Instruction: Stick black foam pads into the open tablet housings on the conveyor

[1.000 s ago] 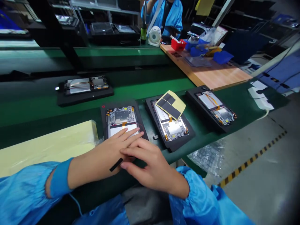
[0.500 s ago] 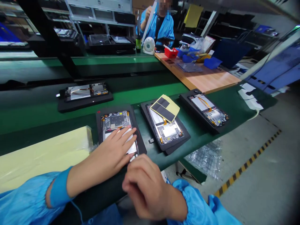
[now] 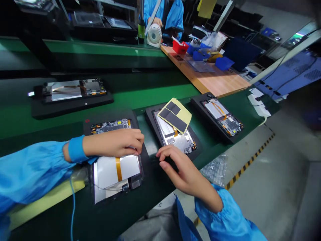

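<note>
Assembly line (image 3: 160, 92) holds black trays (image 3: 71, 108), wooden table (image 3: 220, 80) beyond.

Left hand (image 3: 112, 143) moved up the tablet (image 3: 116, 170), right hand (image 3: 182, 169) beside next tray (image 3: 150, 125)

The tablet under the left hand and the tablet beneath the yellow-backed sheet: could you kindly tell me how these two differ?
The first tablet has the left hand lying across its middle; the second tablet has no hand on it. The second carries a yellow-backed sheet with black pads; the first carries none. Both are opened tablets with exposed circuit boards, each in a black holder.
</note>
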Available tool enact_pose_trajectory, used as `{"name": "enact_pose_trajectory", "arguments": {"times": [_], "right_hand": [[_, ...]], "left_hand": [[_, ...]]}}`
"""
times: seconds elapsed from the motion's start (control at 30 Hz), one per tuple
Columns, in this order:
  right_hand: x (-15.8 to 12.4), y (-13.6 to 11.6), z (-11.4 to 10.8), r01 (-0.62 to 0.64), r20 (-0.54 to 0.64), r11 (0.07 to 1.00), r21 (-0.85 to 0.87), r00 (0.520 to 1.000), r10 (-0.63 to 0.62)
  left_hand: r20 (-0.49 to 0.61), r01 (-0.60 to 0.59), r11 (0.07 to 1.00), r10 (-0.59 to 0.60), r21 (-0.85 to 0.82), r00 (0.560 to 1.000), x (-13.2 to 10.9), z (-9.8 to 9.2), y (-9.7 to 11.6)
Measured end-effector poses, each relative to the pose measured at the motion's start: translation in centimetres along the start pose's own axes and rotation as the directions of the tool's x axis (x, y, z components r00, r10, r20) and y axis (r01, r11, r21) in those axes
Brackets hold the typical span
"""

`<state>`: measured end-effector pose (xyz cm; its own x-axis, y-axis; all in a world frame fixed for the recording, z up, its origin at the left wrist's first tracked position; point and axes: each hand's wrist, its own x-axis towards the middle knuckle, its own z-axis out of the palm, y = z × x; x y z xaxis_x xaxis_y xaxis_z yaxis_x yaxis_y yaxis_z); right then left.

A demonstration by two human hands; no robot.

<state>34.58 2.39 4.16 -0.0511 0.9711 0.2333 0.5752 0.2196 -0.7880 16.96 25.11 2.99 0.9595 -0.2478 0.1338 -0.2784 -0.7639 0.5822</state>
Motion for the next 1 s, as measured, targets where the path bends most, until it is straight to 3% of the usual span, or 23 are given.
{"name": "enact_pose_trajectory", "arguments": {"times": [0.13,0.33,0.43,0.63,0.8,1.0], "right_hand": [[1.8,0.7,0.0,-0.005,0.177,1.0,-0.031,0.984,0.01],[5.0,1.4,-0.7,0.033,0.38,0.999,-0.019,0.925,-0.024],[5.8,1.3,-0.8,-0.016,0.427,0.999,0.031,0.904,0.001],[4.1,-0.1,0.2,-0.205,0.31,0.975,0.086,0.936,0.17],[1.7,-1.0,2.0,-0.204,0.194,0.974,0.104,0.964,0.181],[0.5,-1.5,3.2,-0.186,0.151,0.974,0.129,0.974,0.166]], "left_hand": [[0.057,0.008,0.992,-0.001,-0.13,0.998,-0.2,-0.6,-1.6],[0.078,0.026,0.99,-0.015,-0.138,0.997,-0.2,-1.2,-2.4],[0.057,0.028,0.99,-0.021,-0.136,0.998,-0.1,-1.3,-2.5],[0.053,0.036,0.992,-0.03,-0.12,0.998,-0.5,-1.5,-2.9],[0.033,0.052,0.995,-0.049,-0.081,0.998,-0.6,-2.2,-2.6],[0.067,-0.057,0.998,0.059,-0.033,0.996,0.2,-0.6,-1.9]]}}
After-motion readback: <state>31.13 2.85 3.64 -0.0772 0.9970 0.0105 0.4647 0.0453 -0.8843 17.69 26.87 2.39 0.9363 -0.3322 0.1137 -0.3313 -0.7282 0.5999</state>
